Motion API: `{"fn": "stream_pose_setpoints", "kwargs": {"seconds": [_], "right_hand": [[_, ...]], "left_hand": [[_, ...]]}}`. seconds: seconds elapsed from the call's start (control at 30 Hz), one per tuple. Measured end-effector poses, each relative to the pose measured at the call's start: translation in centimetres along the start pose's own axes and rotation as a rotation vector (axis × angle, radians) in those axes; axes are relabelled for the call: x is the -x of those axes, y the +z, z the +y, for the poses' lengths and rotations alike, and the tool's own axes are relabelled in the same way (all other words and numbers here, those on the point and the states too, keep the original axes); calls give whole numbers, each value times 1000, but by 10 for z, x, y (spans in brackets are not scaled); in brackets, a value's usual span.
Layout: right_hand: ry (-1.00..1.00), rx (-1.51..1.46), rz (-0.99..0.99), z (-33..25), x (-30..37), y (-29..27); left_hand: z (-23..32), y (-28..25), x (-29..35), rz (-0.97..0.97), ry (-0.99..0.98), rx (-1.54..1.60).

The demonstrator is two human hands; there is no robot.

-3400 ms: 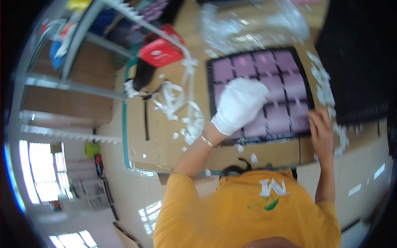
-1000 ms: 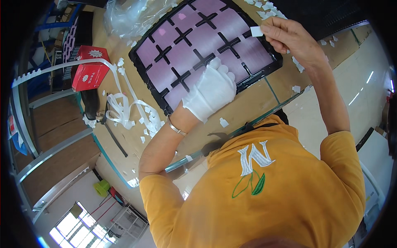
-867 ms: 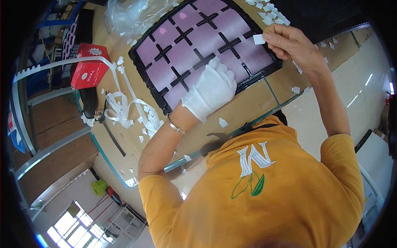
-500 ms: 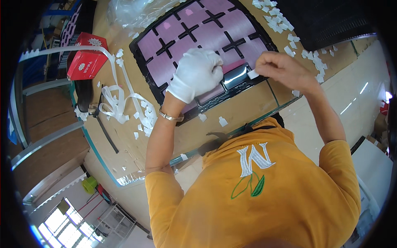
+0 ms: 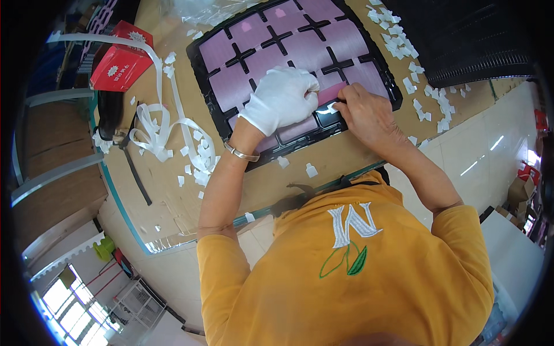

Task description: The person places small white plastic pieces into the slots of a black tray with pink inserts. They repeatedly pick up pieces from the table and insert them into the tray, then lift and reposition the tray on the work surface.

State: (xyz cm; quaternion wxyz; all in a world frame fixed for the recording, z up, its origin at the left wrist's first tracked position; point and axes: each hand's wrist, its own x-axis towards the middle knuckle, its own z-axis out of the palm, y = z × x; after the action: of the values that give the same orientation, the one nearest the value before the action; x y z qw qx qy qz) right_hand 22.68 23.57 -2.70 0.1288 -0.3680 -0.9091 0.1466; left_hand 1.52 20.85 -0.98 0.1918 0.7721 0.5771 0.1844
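Observation:
A black plastic tray (image 5: pixel 394 86) with several compartments lies on the worktable, its compartments filled with purple film-like sheets (image 5: pixel 222 92). Above its near middle is my left hand (image 5: pixel 281 99) in a white glove, fingers curled into a closed grip; whatever they hold is hidden. My bare right hand (image 5: pixel 369 118) is closed, with fingertips pressed down at the right end of a near compartment. That compartment shows a glossy black pocket (image 5: pixel 329 117), with a pinker sheet edge (image 5: pixel 330 93) just beyond it. I cannot make out anything between the right fingers.
Small white paper tabs (image 5: pixel 399 43) are scattered right of the tray. A long white strip (image 5: pixel 167 124) lies loosely coiled on the left, near a red box (image 5: pixel 122 56). Clear plastic wrap (image 5: pixel 210 10) lies at the back, and a black ribbed tray (image 5: pixel 461 46) at far right.
My right hand has moved left and down onto the tray's near compartment. The white tab in its fingers no longer shows. My left hand stays closed over the tray; the whole view has shifted slightly.

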Motion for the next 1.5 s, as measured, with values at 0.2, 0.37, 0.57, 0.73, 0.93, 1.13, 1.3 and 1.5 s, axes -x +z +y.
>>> {"fn": "stream_pose_setpoints", "kwargs": {"seconds": [0.2, 0.37, 0.57, 0.73, 0.93, 1.13, 1.3, 1.5], "right_hand": [[-255, 79, 43, -5, 17, -18], [-327, 105, -12, -6, 15, -15], [-52, -155, -53, 12, 9, -22], [183, -240, -236, 7, -6, -24], [322, -379, -388, 2, -16, -27], [538, -874, -650, 8, -23, -34], [338, -504, -384, 8, -8, -28], [518, -653, -538, -2, -14, -33]], "left_hand": [[-1, 3, 2, -6, 16, -50], [1, 4, 1, -4, 2, -42], [-1, 6, 4, 2, -5, -32], [-1, 5, 4, -1, 5, -6], [-1, 6, 5, -7, -7, 12], [-6, 12, 8, -4, -17, 3], [-6, 12, 7, -35, -10, -25], [-8, 12, 8, -38, -30, 2]]}}
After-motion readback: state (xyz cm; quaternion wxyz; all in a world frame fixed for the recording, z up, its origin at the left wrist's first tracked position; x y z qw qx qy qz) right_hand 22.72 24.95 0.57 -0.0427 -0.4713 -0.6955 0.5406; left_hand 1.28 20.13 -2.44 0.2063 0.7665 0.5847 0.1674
